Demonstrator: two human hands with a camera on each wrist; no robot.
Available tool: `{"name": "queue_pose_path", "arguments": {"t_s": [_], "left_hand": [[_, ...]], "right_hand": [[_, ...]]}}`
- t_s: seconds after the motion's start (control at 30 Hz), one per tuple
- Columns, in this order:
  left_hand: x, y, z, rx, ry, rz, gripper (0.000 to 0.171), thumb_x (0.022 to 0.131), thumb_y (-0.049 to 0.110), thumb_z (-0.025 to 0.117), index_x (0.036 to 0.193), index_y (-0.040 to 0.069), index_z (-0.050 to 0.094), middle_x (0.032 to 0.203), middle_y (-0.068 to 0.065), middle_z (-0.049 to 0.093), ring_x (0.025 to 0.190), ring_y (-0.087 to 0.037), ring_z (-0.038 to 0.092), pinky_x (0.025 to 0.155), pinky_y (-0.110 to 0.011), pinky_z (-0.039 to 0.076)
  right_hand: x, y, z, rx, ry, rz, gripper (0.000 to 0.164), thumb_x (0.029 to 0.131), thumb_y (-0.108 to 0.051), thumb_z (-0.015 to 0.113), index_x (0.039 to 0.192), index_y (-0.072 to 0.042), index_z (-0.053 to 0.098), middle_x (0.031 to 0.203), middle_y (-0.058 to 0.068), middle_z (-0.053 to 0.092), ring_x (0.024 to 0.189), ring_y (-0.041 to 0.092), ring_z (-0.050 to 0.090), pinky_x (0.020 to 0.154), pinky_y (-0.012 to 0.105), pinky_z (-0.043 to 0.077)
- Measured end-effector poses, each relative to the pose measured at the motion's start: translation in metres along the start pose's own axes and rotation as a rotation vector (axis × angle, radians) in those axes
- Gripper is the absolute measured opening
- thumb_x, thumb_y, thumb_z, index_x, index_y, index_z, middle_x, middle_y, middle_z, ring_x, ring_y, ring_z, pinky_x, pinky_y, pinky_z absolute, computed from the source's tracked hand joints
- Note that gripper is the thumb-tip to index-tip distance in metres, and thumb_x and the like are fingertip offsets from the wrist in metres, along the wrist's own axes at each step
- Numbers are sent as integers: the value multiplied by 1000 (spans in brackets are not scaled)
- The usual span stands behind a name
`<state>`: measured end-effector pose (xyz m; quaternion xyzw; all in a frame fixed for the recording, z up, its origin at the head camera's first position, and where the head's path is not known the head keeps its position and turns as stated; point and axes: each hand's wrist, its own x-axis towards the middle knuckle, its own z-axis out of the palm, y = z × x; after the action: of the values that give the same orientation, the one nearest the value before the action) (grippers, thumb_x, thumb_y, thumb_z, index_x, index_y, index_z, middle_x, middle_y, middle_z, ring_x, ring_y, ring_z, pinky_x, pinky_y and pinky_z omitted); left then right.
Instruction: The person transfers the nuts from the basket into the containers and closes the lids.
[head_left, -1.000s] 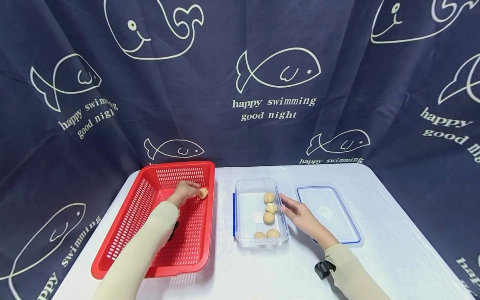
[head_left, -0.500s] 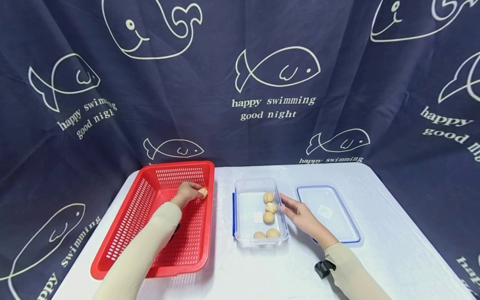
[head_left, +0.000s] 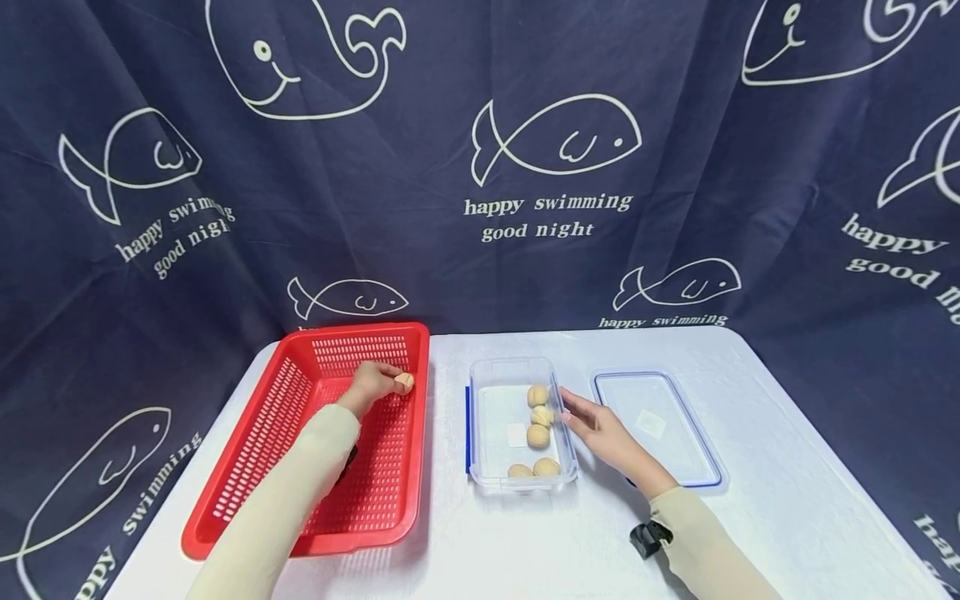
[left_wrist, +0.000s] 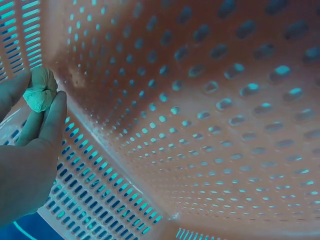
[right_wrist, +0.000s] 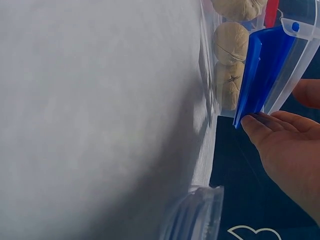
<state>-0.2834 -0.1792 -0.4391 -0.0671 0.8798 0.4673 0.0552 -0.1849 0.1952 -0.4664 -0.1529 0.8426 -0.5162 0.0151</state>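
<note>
In the head view, my left hand (head_left: 371,385) reaches into the red plastic basket (head_left: 423,433) and pinches a walnut (head_left: 404,382) near its right wall. The left wrist view shows this walnut (left_wrist: 41,90) between thumb and fingertips, off the basket's perforated wall. My right hand (head_left: 600,432) rests against the right side of a clear plastic box (head_left: 495,478), its fingers fairly straight. Seen from the right wrist, its fingertips touch the box's blue latch flap (right_wrist: 265,67). Several walnuts (head_left: 537,436) lie inside the box, along its right side and front end.
A clear lid (head_left: 678,450) with a blue seal lies flat on the white table (head_left: 487,542), right of the box. Behind the table hangs a dark blue curtain (head_left: 435,250) with fish drawings. Black wrist cameras sit on both arms.
My left hand keeps its pinch on the walnut, which has shifted very slightly upward in the basket. The right hand and the box have stayed in place.
</note>
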Motion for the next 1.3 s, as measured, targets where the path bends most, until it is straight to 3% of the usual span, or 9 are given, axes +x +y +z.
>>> {"name": "queue_pose_path", "arguments": {"t_s": [0.1,0.3,0.47,0.53,0.57,1.1,1.3], "left_hand": [[0,4,-3,-34,10,-8,34,76,-2,76,109,-10,67,95,-18,67,84,-23,55,72,-26,48],[4,9,-8,-140,16,-78,38,77,2,77,112,-5,67,109,-19,64,95,-26,55,89,-37,49],[10,8,-12,-214,78,-9,36,73,-3,76,108,-5,69,102,-20,68,84,-21,59,79,-33,52],[9,12,-13,-225,105,1,36,74,-4,74,110,-5,69,104,-21,68,84,-19,59,79,-33,52],[5,17,-14,-214,114,-26,38,77,-4,71,114,-7,66,110,-22,66,88,-20,58,85,-36,50],[-11,52,-30,-321,73,-35,44,86,1,67,129,-1,59,126,-20,58,104,-21,54,101,-40,42],[-15,72,-31,-327,66,-12,44,86,5,69,129,2,60,127,-17,59,107,-21,55,98,-33,45]], "right_hand": [[0,0,0,6,4,4,46,100,-3,47,141,14,33,143,30,37,133,43,35,108,47,28],[-1,0,-1,7,1,-4,47,100,-7,49,142,11,35,144,27,39,133,40,36,108,44,30],[-1,4,-1,20,2,-12,48,100,-10,50,142,9,36,144,27,40,133,40,36,108,45,30],[-1,4,-1,20,4,-11,48,100,-10,50,142,9,36,144,26,40,133,40,36,108,44,30],[-1,5,-1,13,4,-14,49,100,-10,50,142,9,36,144,27,40,133,40,36,108,44,30],[-2,1,0,7,-1,-11,49,100,-12,50,143,8,36,144,25,40,134,38,37,108,44,30],[-1,2,-1,-5,-1,-11,48,100,-11,50,142,9,36,144,26,40,133,39,37,108,45,30]]}}
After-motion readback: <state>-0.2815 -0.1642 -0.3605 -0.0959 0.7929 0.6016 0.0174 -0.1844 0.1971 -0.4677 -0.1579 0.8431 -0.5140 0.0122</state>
